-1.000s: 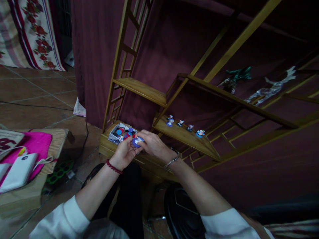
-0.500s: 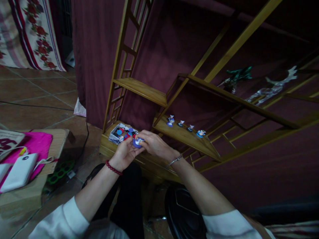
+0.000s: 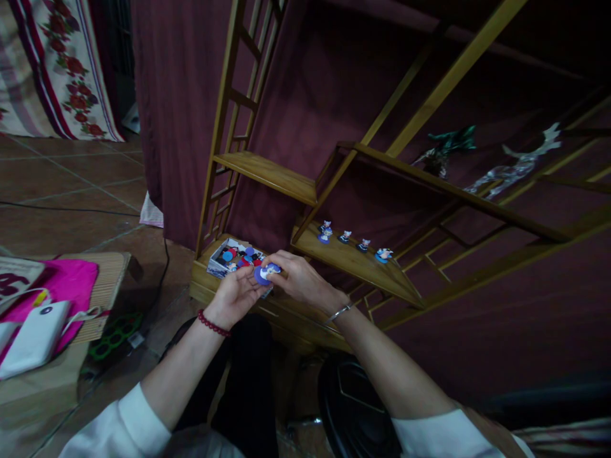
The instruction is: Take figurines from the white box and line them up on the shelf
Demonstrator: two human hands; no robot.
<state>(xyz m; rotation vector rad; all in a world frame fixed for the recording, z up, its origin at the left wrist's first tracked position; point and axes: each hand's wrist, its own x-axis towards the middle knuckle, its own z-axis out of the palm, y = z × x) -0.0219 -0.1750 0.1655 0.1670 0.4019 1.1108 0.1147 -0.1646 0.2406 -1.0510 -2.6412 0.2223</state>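
A small purple-and-white figurine (image 3: pixel 268 272) on a round purple base is pinched between the thumb and fingers of my right hand (image 3: pixel 303 280). My left hand (image 3: pixel 236 294) lies palm up just below and left of it, with its fingers stretched out and the thumb close to the base's edge. Whether that thumb touches the base I cannot tell. Behind my hands stands an open box (image 3: pixel 220 267) holding red, blue, black and purple pieces. On the shelf to the right, a similar purple figurine (image 3: pixel 325 235) stands among several small figurines (image 3: pixel 364 245).
The wooden shelf unit (image 3: pixel 267 175) has stepped boards at several heights. A clear deer ornament (image 3: pixel 518 166) and a green-leaved ornament (image 3: pixel 449 149) stand higher up. At left, a white power bank (image 3: pixel 35 337) and pink cloth (image 3: pixel 79 280) lie on a cardboard box (image 3: pixel 107 280). A black stool (image 3: pixel 353 407) is below.
The figurine has tipped, so more of it shows, still in my right hand. My left fingers have loosened and spread below its base. The camera view has shifted slightly.
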